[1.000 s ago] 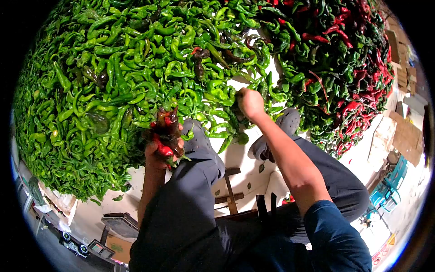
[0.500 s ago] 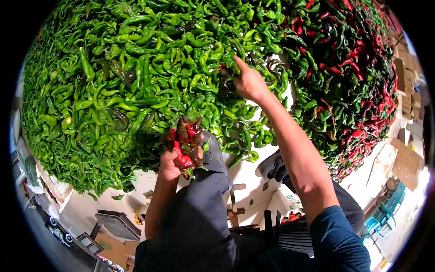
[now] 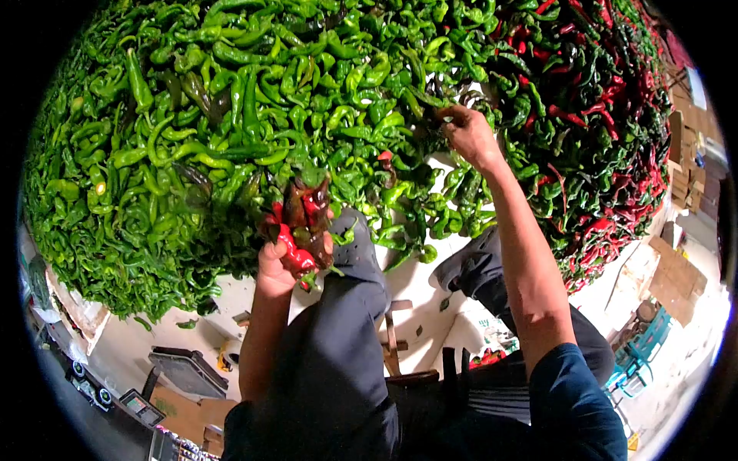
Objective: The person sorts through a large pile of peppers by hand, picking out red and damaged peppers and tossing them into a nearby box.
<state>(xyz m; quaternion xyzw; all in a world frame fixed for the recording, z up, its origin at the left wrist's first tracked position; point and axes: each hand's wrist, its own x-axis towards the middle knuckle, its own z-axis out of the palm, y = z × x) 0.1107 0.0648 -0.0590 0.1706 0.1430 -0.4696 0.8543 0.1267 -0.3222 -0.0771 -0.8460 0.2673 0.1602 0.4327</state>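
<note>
Just above the left shoe [image 3: 355, 247], at the near edge of the green pepper heap [image 3: 184, 154], a bunch of red and dark peppers [image 3: 306, 223] is held clear of the floor. The left hand [image 3: 275, 269] has its fingers closed around the bunch. The right hand [image 3: 470, 137], farther off and to the right, has its fingers bent at the heap's right side; whether they grasp a pepper cannot be told. Right of it lies a mixed heap of red and dark green peppers [image 3: 588, 146]. Near the right leg, a white container with green print [image 3: 478, 329] is partly hidden; red peppers [image 3: 487, 358] show at its near side. At near left, cardboard [image 3: 178, 415] lies beside a black platform [image 3: 187, 370]; its contents cannot be determined.
</note>
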